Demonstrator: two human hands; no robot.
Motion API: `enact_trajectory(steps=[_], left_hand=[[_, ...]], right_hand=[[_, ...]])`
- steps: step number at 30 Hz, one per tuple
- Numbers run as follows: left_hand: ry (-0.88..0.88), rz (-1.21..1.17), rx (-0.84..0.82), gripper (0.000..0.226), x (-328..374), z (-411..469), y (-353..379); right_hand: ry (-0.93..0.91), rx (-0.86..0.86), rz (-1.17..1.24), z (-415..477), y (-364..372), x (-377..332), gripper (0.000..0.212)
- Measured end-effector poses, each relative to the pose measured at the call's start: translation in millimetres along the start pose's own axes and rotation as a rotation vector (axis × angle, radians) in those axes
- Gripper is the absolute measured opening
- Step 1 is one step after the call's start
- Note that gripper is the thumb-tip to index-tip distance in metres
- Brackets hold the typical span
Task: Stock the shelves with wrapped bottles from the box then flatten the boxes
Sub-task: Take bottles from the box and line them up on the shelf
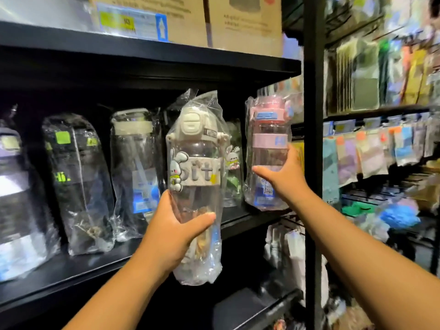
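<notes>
Dim shop aisle, black metal shelf running lower left to centre, w/ a row of bottles in clear plastic bags standing on it. At centre, the person's left hand grips a wrapped white-lidded bottle by its lower half, thumb across the front, fingers curled behind; it is upright, in the air, in front of the shelf edge. Bunny figure and raised letters on its band, approx. "bit". Right of centre, the right hand clamps a wrapped pink-lidded bottle at the shelf's right end, thumb on the front; whether it rests on the board can't be told. Its pink band shows "H". Left, a dark bottle reads "Hi." in green. Upper centre: cardboard boxes, print too blurred to read. Far right: hanging packets.
</notes>
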State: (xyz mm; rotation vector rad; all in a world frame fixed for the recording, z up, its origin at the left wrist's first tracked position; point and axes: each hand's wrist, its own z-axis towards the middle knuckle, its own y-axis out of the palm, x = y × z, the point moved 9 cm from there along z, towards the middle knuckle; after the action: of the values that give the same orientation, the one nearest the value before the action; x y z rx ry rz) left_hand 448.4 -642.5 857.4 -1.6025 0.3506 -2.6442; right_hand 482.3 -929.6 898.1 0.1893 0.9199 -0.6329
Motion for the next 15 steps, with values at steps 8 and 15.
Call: enact_trajectory(steps=[8,15], left_hand=[[-0.007,-0.042,0.052,0.063,-11.1,32.4,34.5],[-0.042,-0.074,0.061,0.066,-23.1,41.7,49.5]], right_hand=[[0.027,-0.111,0.036,51.7,16.6,54.0,0.104],[-0.023,-0.142,0.016,69.5,38.5,71.3,0.102]])
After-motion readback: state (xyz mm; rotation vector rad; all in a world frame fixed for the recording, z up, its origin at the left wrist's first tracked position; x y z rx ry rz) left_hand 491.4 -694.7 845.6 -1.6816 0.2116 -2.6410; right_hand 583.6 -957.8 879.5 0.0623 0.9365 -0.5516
